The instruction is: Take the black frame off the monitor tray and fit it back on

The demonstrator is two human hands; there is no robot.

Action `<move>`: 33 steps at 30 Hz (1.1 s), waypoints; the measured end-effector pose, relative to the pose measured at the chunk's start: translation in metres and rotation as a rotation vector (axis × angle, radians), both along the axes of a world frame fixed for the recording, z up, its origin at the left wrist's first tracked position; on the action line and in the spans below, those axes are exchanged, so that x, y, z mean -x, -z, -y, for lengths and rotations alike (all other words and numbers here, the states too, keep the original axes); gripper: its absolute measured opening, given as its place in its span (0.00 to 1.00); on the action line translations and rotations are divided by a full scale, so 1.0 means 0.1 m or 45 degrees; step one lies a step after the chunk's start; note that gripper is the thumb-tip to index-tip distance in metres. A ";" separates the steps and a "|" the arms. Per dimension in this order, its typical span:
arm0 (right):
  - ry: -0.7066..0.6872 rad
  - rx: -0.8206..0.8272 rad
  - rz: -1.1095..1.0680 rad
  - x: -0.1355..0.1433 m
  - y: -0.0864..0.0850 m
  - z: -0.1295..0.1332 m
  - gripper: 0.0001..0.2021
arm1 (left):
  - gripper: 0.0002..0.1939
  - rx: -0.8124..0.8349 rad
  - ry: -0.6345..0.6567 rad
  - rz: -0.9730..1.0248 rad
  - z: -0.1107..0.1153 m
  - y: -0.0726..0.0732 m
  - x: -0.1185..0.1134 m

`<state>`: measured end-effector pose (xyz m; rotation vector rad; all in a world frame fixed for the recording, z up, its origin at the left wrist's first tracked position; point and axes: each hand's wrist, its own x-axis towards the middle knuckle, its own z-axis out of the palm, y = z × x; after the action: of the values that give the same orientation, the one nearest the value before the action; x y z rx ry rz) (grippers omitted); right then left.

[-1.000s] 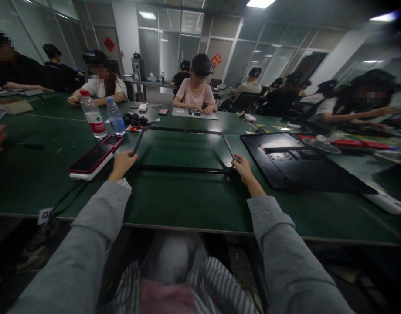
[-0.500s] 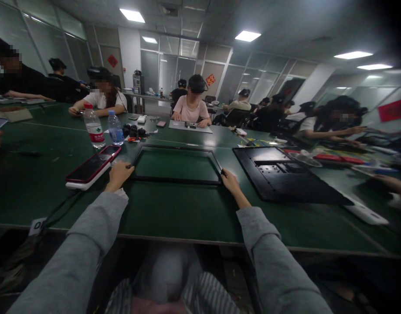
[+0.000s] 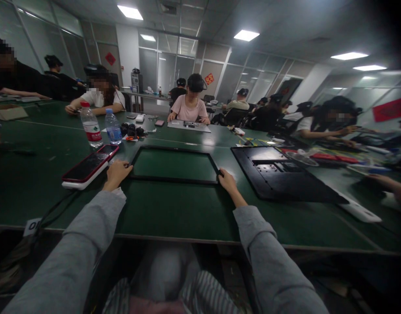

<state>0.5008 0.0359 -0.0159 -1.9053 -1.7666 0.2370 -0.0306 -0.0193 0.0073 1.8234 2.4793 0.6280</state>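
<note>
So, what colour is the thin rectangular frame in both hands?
The frame is black, clearest in the head view.

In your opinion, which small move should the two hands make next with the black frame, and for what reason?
Probably the left hand and right hand should gently loosen together, leaving the black frame on the green table. The frame appears to lie flat there, with one hand gripping each short side, so it likely needs no more support.

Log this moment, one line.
left hand: grips black frame, left side; right hand: grips black frame, right side; black panel: right of frame
</note>
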 end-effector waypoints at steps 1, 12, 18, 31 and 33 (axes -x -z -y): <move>0.019 -0.002 -0.009 0.02 0.00 0.00 0.30 | 0.28 -0.035 0.005 -0.008 0.00 -0.01 0.00; 0.169 -0.062 -0.011 0.18 -0.01 -0.06 0.26 | 0.29 0.005 0.617 0.186 0.18 -0.21 -0.32; 0.168 -0.101 0.029 0.21 -0.01 -0.07 0.25 | 0.25 0.041 0.651 0.225 0.22 -0.25 -0.38; 0.161 -0.087 -0.093 0.07 0.03 -0.15 0.22 | 0.30 0.013 0.530 0.270 0.21 -0.26 -0.38; 0.152 -0.087 -0.134 0.07 0.03 -0.17 0.21 | 0.29 0.032 0.488 0.285 0.17 -0.22 -0.35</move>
<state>0.4935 0.0527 -0.0185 -1.9056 -1.5671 0.2265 0.0043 -0.0367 0.0294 2.0131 1.9200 0.7244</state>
